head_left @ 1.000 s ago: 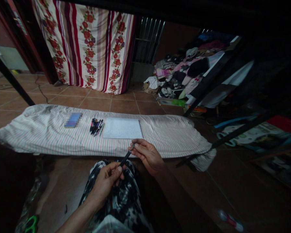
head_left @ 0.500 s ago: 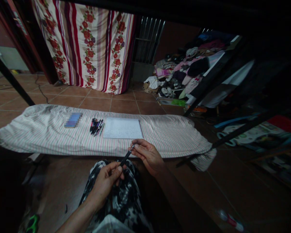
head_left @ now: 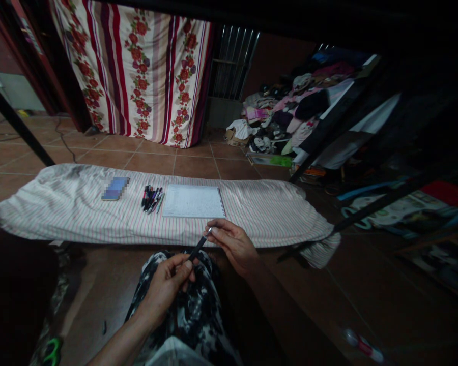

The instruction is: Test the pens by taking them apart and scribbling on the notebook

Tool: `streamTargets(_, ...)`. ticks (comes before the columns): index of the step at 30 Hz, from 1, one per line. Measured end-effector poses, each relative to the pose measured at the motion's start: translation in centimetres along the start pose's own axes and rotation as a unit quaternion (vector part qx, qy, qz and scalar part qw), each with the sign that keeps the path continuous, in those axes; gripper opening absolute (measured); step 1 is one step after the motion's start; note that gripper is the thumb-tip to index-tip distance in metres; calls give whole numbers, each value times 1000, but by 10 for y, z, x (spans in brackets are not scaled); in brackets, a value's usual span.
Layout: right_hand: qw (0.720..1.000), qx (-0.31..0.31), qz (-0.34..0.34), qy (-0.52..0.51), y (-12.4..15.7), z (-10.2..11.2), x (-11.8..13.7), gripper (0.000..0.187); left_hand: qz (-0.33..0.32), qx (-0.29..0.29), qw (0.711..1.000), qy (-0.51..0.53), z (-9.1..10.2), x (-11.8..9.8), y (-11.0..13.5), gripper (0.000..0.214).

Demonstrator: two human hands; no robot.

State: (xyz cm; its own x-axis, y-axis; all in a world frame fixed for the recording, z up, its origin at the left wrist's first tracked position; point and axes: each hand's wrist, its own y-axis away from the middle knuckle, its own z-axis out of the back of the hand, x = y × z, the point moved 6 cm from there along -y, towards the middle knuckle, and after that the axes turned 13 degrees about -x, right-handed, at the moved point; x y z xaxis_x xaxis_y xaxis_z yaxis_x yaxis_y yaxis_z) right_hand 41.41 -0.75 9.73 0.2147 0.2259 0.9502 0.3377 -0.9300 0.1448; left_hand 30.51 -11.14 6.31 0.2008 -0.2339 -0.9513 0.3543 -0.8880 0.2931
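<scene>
A dark pen (head_left: 197, 248) is held between both my hands above my lap. My left hand (head_left: 168, 284) grips its lower end with closed fingers. My right hand (head_left: 232, 243) pinches its upper tip. Just beyond them a striped padded board (head_left: 72, 213) carries a spiral notebook (head_left: 193, 202) lying flat, a bundle of several pens (head_left: 151, 199) to its left, and a phone (head_left: 115, 188) further left.
A floral striped curtain (head_left: 145, 71) hangs at the back. A heap of clothes (head_left: 290, 112) lies at the right on the tiled floor. Dark metal bars (head_left: 366, 208) cross the right side. Green-handled scissors (head_left: 49, 351) lie at the lower left.
</scene>
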Motion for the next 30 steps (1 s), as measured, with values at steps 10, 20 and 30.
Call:
streamTargets(10,999,3,31,23,-1,1,2,17,7,-4,1000,-2,0,-1,0,35)
streamTargets(20,999,-3,28,42,1,3,1,19,2,-11,1000,-17,1,0,-1,37)
streamTargets(30,997,-16,43,57,3,3,1,22,7,-22,1000,-11,-1,-4,0,46)
